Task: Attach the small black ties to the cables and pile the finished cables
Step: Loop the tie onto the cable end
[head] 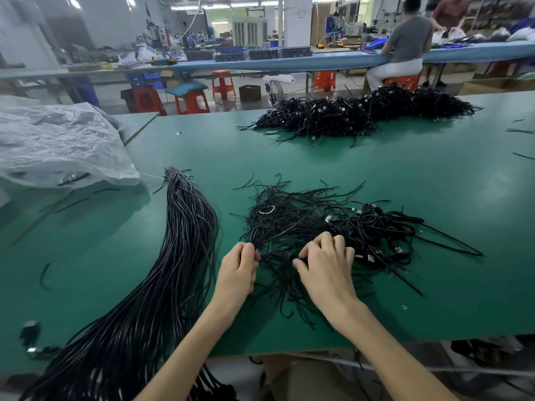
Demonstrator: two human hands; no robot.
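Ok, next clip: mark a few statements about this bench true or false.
1. The left hand and right hand are both at the loose pile of black ties. True.
2. The long cable bundle lies right of the hands. False: it lies to their left.
3. A big heap of cables sits at the green table's far side. True.
4. The clear plastic bag lies at the right. False: it is at the left.

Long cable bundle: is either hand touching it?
No: the left hand and right hand are both in the tie pile, apart from the cable bundle.
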